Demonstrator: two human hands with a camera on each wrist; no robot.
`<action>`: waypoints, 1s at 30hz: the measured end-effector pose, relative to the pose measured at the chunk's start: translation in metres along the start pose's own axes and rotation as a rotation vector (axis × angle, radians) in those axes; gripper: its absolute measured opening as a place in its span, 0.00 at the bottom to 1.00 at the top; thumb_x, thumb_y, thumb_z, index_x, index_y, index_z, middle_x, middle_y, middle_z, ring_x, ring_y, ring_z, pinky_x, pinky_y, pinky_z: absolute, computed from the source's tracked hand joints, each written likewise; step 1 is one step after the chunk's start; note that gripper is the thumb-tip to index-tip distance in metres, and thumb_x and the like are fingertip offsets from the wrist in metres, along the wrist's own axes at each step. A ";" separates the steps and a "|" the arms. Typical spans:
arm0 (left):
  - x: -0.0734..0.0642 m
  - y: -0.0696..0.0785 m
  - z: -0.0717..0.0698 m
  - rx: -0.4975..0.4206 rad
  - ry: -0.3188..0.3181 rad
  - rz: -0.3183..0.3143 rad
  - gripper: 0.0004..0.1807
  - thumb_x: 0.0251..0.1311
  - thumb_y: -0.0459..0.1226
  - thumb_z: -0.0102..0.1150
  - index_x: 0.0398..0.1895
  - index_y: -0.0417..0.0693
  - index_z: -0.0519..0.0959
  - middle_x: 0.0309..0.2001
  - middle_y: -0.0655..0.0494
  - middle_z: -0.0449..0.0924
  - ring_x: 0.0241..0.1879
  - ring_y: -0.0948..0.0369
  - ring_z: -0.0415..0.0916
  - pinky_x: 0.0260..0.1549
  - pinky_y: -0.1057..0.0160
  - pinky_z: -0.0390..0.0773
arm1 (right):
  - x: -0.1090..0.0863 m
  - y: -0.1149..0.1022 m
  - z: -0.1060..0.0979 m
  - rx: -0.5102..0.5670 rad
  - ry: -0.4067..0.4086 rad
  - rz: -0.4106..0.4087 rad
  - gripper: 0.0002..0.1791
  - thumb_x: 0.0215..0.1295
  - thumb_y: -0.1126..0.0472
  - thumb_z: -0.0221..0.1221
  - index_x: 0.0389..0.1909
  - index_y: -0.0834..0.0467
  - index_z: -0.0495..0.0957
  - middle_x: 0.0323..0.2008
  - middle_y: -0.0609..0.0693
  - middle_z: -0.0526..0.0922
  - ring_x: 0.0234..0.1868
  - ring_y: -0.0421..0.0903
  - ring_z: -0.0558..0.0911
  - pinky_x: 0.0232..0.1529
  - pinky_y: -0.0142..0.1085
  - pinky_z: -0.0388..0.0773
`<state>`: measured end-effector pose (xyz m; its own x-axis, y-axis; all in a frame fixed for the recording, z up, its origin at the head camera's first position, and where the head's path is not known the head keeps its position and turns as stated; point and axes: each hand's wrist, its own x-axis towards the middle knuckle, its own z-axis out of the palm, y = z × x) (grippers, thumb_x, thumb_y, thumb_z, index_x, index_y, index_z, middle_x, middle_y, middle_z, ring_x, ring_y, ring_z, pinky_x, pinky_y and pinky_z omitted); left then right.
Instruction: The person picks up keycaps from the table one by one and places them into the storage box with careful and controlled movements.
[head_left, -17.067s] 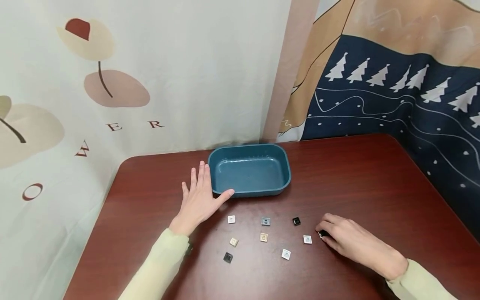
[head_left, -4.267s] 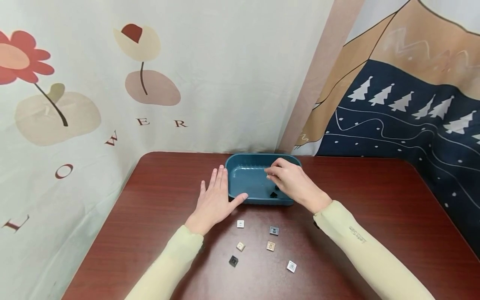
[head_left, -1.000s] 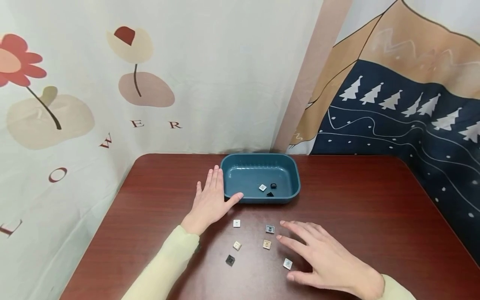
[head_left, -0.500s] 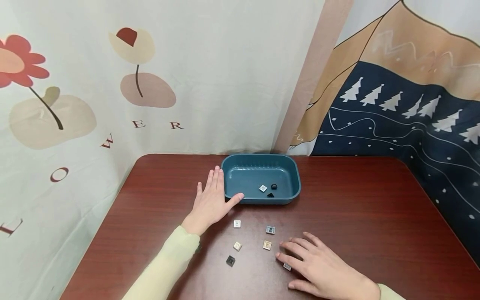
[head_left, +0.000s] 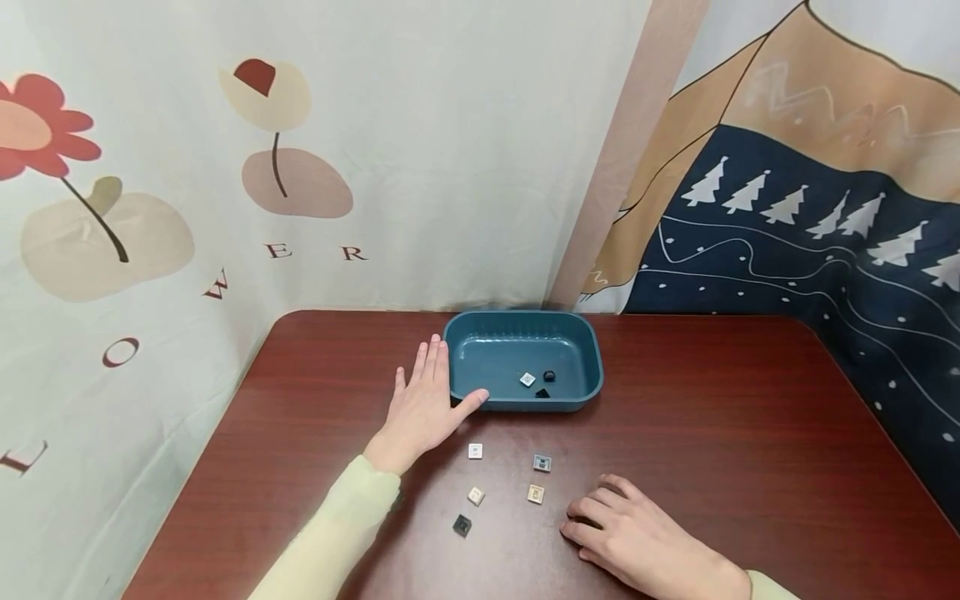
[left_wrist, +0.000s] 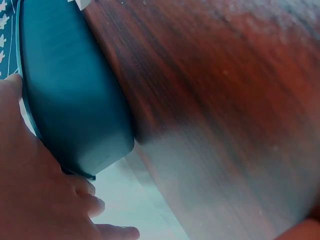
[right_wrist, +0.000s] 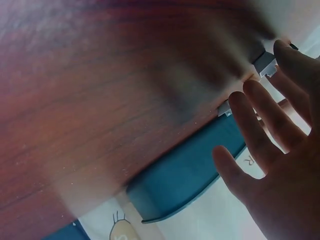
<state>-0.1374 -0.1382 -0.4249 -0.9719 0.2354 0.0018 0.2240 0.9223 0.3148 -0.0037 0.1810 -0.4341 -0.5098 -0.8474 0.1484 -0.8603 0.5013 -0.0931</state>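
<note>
My left hand [head_left: 420,412] lies with fingers straight along the left side of the blue-green tray [head_left: 517,405], its thumb over the front rim. Inside the tray are a white keycap [head_left: 527,379] and two black ones. At the lower right, my right hand [head_left: 645,537] is low over the table with its fingers bent down. In the right wrist view, a pale keycap [right_wrist: 265,63] sits at the tips of the thumb and index finger, which pinch it; the hand hides it in the head view. Left of this hand lie a tan keycap [head_left: 536,494] and a grey-blue keycap [head_left: 542,463].
Further left on the dark red table [head_left: 712,400] lie a white keycap [head_left: 476,451], a cream keycap [head_left: 476,497] and a black keycap [head_left: 462,525]. Printed curtains [head_left: 420,167] hang behind the table's far edge.
My right hand has come down over the pale keycap at the right and its spread fingers have closed in on it. Earlier it was over the tray. The left hand stays by the tray.
</note>
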 end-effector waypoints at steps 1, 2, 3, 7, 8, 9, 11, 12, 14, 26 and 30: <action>0.000 0.000 0.000 0.000 0.001 0.000 0.61 0.67 0.74 0.40 0.83 0.37 0.43 0.84 0.44 0.37 0.83 0.48 0.33 0.73 0.31 0.47 | 0.000 0.000 0.000 -0.005 0.006 -0.003 0.13 0.69 0.52 0.68 0.53 0.43 0.85 0.49 0.37 0.82 0.48 0.37 0.78 0.55 0.48 0.76; 0.000 0.000 0.000 0.001 0.001 0.000 0.61 0.67 0.74 0.40 0.83 0.37 0.43 0.84 0.44 0.37 0.83 0.48 0.33 0.73 0.31 0.47 | 0.000 0.000 0.001 -0.011 0.014 -0.007 0.13 0.69 0.53 0.68 0.52 0.44 0.85 0.48 0.38 0.82 0.48 0.37 0.78 0.56 0.48 0.76; 0.000 0.000 0.000 0.003 0.003 0.000 0.61 0.67 0.74 0.40 0.83 0.37 0.43 0.84 0.44 0.37 0.83 0.48 0.33 0.73 0.31 0.47 | 0.000 -0.001 0.001 -0.018 0.024 -0.013 0.13 0.68 0.52 0.68 0.52 0.44 0.85 0.48 0.38 0.82 0.48 0.37 0.78 0.56 0.47 0.76; 0.000 0.000 0.000 0.003 0.004 0.001 0.61 0.67 0.74 0.40 0.83 0.36 0.43 0.84 0.44 0.37 0.83 0.47 0.34 0.73 0.31 0.47 | -0.001 -0.002 0.003 -0.041 0.073 -0.027 0.17 0.69 0.40 0.65 0.49 0.45 0.85 0.45 0.37 0.80 0.46 0.36 0.77 0.58 0.48 0.75; 0.000 0.000 0.000 0.004 0.003 0.001 0.61 0.67 0.74 0.40 0.83 0.37 0.43 0.84 0.44 0.37 0.83 0.48 0.34 0.73 0.31 0.47 | -0.002 -0.002 0.003 -0.040 0.078 -0.026 0.19 0.68 0.37 0.63 0.49 0.46 0.85 0.45 0.37 0.80 0.46 0.36 0.77 0.58 0.48 0.74; 0.000 0.000 0.000 0.003 0.002 0.000 0.61 0.67 0.75 0.40 0.83 0.37 0.42 0.84 0.44 0.37 0.83 0.48 0.33 0.73 0.31 0.47 | -0.002 -0.003 0.003 -0.036 0.078 -0.023 0.23 0.68 0.33 0.62 0.49 0.46 0.85 0.44 0.37 0.80 0.45 0.36 0.77 0.58 0.49 0.74; 0.000 0.000 0.000 0.001 -0.001 -0.001 0.61 0.67 0.75 0.40 0.83 0.37 0.42 0.84 0.44 0.37 0.83 0.48 0.32 0.73 0.31 0.46 | -0.002 -0.003 0.002 -0.024 0.066 -0.013 0.26 0.67 0.30 0.60 0.49 0.46 0.85 0.44 0.36 0.79 0.45 0.35 0.76 0.59 0.51 0.74; 0.000 0.000 0.000 0.002 -0.001 -0.001 0.61 0.67 0.75 0.40 0.83 0.37 0.42 0.84 0.44 0.37 0.83 0.48 0.32 0.73 0.31 0.46 | -0.003 -0.002 0.001 -0.017 0.054 -0.006 0.26 0.67 0.30 0.60 0.50 0.46 0.85 0.44 0.36 0.79 0.46 0.35 0.76 0.59 0.52 0.74; 0.000 0.000 0.000 0.002 0.001 0.000 0.60 0.67 0.74 0.40 0.83 0.37 0.42 0.84 0.44 0.37 0.83 0.48 0.32 0.73 0.31 0.46 | -0.003 -0.001 -0.002 -0.010 0.037 0.006 0.22 0.68 0.35 0.63 0.51 0.46 0.85 0.45 0.36 0.80 0.46 0.36 0.77 0.59 0.54 0.75; 0.000 0.000 0.001 -0.001 0.000 0.000 0.61 0.67 0.75 0.39 0.83 0.37 0.42 0.84 0.44 0.37 0.83 0.48 0.31 0.73 0.31 0.47 | 0.005 0.013 -0.025 -0.047 0.264 0.095 0.16 0.56 0.59 0.74 0.46 0.46 0.86 0.42 0.38 0.82 0.46 0.41 0.80 0.59 0.60 0.74; 0.000 0.000 0.001 -0.005 0.001 -0.001 0.60 0.67 0.74 0.41 0.83 0.37 0.43 0.84 0.44 0.37 0.83 0.48 0.32 0.73 0.31 0.47 | 0.010 0.020 -0.036 -0.067 0.327 0.111 0.08 0.75 0.53 0.60 0.47 0.48 0.87 0.43 0.40 0.84 0.47 0.44 0.81 0.59 0.62 0.74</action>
<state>-0.1371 -0.1378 -0.4262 -0.9722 0.2341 0.0023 0.2225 0.9210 0.3199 -0.0259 0.1887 -0.3993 -0.5656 -0.6912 0.4498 -0.7922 0.6069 -0.0636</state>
